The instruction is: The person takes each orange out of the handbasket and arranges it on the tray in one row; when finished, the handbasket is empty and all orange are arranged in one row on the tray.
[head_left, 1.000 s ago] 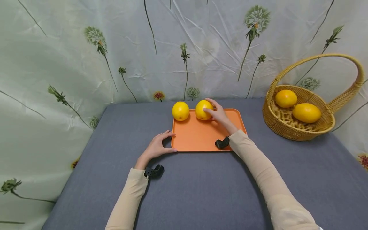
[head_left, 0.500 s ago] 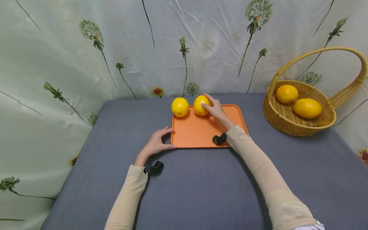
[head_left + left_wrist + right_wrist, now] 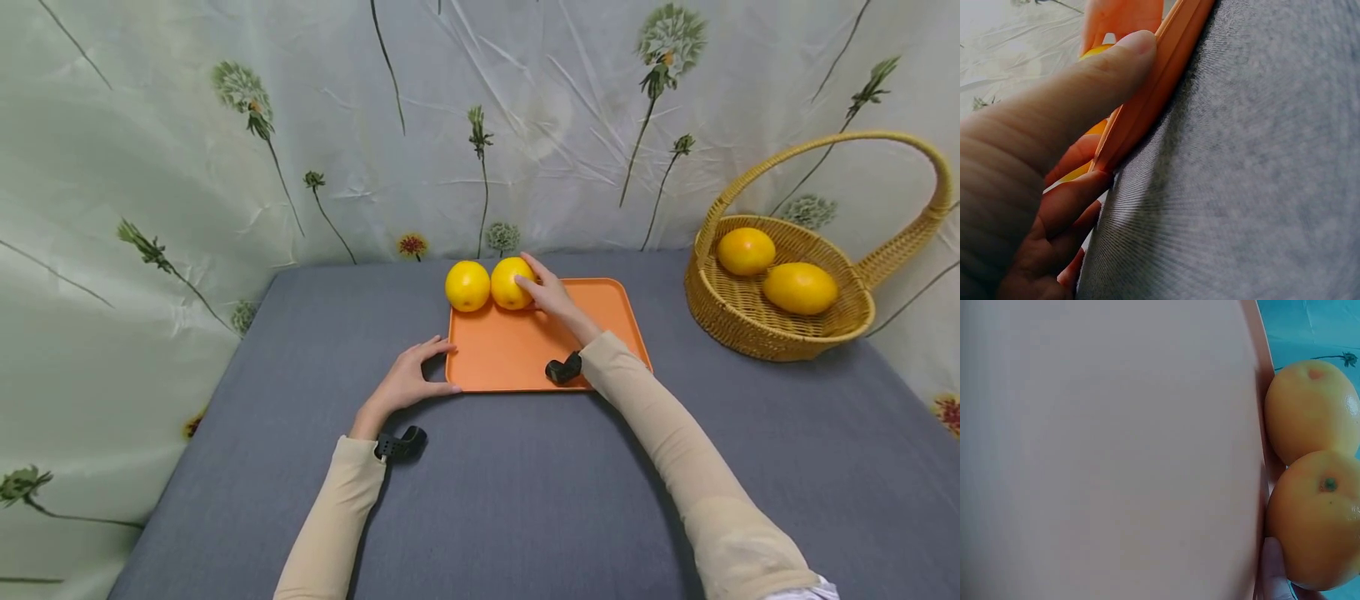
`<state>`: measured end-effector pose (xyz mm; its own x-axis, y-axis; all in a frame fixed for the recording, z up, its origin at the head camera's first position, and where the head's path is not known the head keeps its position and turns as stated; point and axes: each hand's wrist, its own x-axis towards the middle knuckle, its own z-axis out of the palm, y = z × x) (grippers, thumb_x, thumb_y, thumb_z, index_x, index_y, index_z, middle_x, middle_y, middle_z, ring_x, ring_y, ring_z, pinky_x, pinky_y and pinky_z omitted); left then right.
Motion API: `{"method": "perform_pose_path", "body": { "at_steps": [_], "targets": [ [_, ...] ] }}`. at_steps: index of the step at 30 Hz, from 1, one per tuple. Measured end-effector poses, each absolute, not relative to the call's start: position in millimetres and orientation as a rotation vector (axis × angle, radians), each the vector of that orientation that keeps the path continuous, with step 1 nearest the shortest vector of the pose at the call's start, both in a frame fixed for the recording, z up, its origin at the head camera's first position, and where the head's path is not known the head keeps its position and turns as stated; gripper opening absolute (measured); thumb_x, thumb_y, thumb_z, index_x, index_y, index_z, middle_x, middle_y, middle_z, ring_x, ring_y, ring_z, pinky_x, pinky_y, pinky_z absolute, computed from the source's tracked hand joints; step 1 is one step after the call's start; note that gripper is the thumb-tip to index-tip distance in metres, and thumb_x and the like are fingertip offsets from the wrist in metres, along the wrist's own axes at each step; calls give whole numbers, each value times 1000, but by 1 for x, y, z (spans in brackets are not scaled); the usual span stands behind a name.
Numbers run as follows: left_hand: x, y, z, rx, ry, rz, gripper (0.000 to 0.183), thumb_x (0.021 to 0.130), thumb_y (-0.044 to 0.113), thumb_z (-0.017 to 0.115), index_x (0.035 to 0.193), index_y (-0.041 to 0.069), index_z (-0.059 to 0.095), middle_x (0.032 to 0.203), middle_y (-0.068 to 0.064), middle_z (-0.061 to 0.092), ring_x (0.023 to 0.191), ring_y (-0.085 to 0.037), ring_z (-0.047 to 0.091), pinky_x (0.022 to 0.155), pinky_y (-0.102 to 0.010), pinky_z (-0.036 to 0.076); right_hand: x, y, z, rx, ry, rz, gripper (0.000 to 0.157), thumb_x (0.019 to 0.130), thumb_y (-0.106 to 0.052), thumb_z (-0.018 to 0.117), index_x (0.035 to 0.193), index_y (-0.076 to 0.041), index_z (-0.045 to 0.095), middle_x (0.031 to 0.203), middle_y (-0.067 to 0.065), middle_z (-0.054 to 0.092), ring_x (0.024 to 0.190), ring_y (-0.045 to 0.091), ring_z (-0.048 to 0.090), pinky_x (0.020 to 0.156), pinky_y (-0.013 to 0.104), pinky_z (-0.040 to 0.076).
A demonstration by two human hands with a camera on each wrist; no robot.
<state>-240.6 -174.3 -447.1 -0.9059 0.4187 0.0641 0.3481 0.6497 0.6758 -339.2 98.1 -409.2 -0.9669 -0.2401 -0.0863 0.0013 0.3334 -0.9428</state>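
Over grey cloth (image 3: 487, 492), the right hand (image 3: 552, 295) has brought its held fruit (image 3: 508, 285) against another fruit (image 3: 467, 286), left hand (image 3: 405, 378) holding the tray (image 3: 502, 354).

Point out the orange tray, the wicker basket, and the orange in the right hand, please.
Orange tray (image 3: 506, 350), head view: bare flat floor.
Wicker basket (image 3: 726, 318), head view: front outer wall.
Held orange (image 3: 1313, 522), right wrist view: skin below the stem mark.

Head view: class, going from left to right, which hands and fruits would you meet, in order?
Left hand, first yellow fruit, second yellow fruit, right hand, rounder orange-yellow fruit in the wicker basket, longer orange-yellow fruit.
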Motion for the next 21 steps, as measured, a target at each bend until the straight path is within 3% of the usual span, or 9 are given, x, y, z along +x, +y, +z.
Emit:
{"method": "perform_pose_path", "body": {
  "at_steps": [5, 21],
  "targets": [
    [-240, -174, -447, 658, 2767, 1111, 67, 71, 31, 81, 130, 13, 56, 148, -17, 39, 140, -35, 33, 113, -55, 27, -340, 96, -409, -206, 2377, -1690, 59, 100, -27, 43, 152, -25, 14, 159, 8, 13, 131, 35, 42, 87, 42, 52],
    [-240, -175, -447, 658, 2752, 1136, 66, 72, 32, 81, 131, 14, 56, 148, -16, 39, 141, -34, 32, 114, -54, 26, -338, 97, -405, -206, 2318, -1713, 58, 100, -28, 42, 152, -27, 14, 160, 7, 11, 136, 36, 36, 101, 52, 45]
  ]
}}
